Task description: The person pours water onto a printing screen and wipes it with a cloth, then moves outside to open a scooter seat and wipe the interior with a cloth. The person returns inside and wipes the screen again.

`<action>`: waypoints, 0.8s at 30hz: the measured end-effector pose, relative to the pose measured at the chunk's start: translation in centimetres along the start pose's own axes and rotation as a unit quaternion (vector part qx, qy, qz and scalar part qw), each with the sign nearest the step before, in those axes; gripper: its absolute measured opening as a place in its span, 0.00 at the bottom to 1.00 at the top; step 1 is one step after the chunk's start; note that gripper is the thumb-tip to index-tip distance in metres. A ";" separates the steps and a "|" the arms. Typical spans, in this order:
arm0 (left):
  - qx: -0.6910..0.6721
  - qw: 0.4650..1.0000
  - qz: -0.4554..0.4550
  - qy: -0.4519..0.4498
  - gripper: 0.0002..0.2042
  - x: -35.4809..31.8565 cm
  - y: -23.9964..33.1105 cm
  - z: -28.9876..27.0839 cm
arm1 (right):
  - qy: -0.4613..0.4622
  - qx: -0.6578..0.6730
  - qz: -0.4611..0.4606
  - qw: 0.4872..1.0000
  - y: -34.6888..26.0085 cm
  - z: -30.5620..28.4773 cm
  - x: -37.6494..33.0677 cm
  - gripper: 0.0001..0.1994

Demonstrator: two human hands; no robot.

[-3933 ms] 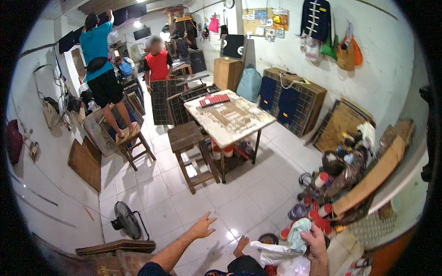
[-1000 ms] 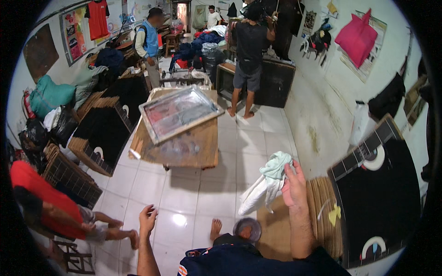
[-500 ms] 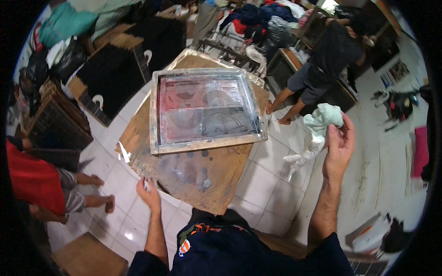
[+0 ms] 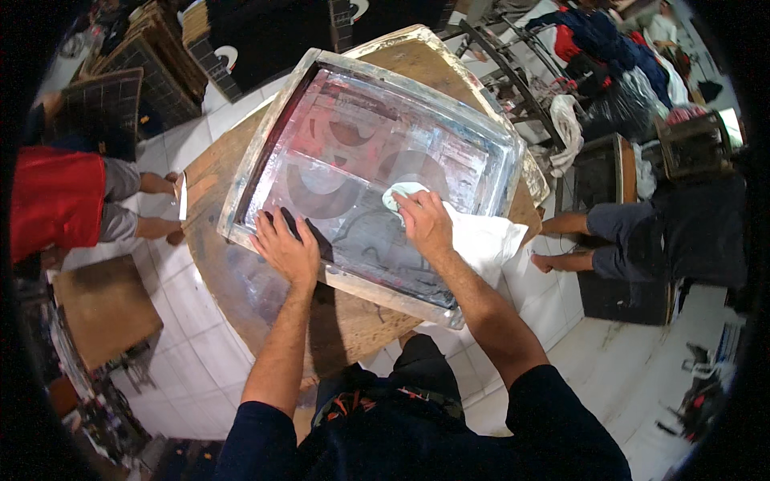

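A wooden-framed printing screen (image 4: 377, 295) lies tilted on a worn wooden board (image 4: 369, 330) in front of me. Its mesh carries faint ring-like shapes and red and grey ink stains. My right hand (image 4: 427, 224) presses a bunched pale cloth (image 4: 485, 240) onto the middle of the mesh, and the cloth's white tail spreads across the screen's right edge. My left hand (image 4: 287, 250) rests over the near left rim, fingers spread, with nothing in it. The fingertips reach onto the mesh.
A person in a red shirt (image 4: 60, 200) is at the left, near a brown stool (image 4: 104, 309). Someone in dark clothes (image 4: 642, 236) is at the right. Several more screens (image 4: 156, 68) lean at the far left. Heaped clothes (image 4: 601, 40) and a metal rack (image 4: 505, 60) lie at the far right.
My right hand has brought the cloth from the air at the right down onto the mesh. My left hand has moved from the board's edge onto the screen's rim. The view has turned.
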State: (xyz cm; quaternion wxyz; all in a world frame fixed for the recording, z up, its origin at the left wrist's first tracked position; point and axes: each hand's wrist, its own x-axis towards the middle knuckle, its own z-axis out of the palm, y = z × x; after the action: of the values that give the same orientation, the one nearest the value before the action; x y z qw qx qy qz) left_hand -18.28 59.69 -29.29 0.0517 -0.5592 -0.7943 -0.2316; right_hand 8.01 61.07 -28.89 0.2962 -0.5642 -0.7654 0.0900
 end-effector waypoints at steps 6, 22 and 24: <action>0.012 1.000 -0.022 0.005 0.20 0.2 0.8 -0.4 | -0.147 -0.048 -0.065 0.986 3.3 -4.9 -2.3 0.22; -0.013 0.996 -0.048 0.071 0.19 0.7 1.0 -0.6 | -0.189 0.038 -0.280 0.940 3.8 1.2 4.2 0.23; 0.016 0.993 -0.068 0.095 0.22 0.0 1.9 -0.7 | -0.189 0.057 -0.305 0.932 2.2 4.8 7.2 0.25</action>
State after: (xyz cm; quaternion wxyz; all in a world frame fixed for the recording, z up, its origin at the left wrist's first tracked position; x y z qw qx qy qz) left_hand -16.73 59.89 -28.07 0.1202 -0.4781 -0.8259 -0.2738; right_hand 5.76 69.42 -31.30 0.1905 -0.2580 -0.9362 0.1440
